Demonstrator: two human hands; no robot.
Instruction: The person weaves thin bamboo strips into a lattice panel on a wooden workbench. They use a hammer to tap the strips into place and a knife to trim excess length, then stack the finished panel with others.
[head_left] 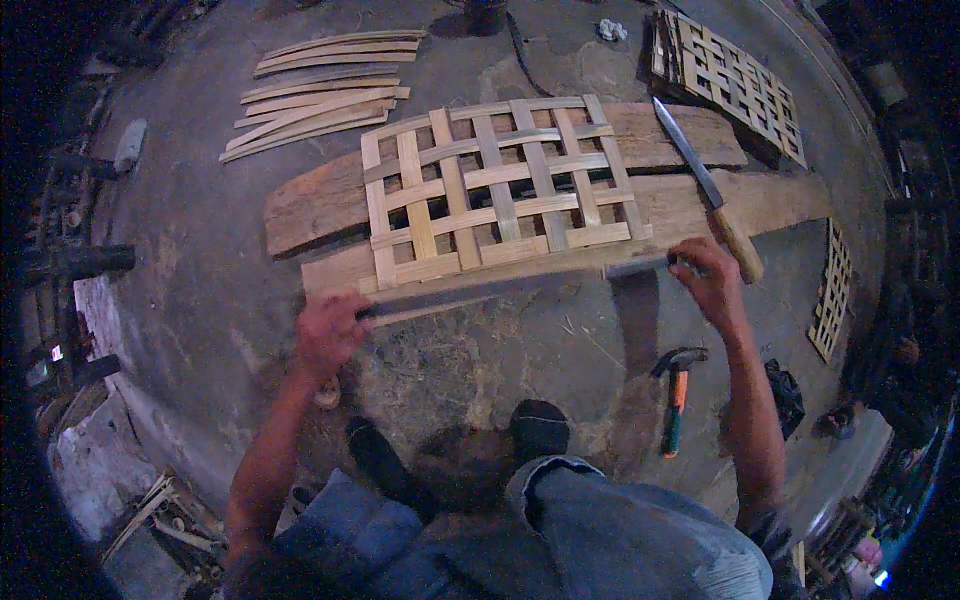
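Both my hands hold a long thin wooden strip (490, 291), stretched level along the near side of a woven lattice panel (456, 192). My left hand (333, 328) is closed round the strip's left end. At its right end, the fingers of my right hand (708, 275) are pinched together. Motion smears the strip somewhat. The panel, made of pale and greyish crossed slats, rests on two rough planks (300, 208). Just beyond my right hand, a long knife (692, 155) with a wooden handle lies across the planks.
Loose strips (330, 95) lie at the far left. A stack of finished lattice panels (740, 85) sits at the far right, and another panel (831, 285) lies farther right. A claw hammer (678, 400) is on the floor near my right forearm, with a black bag (786, 398) beyond it.
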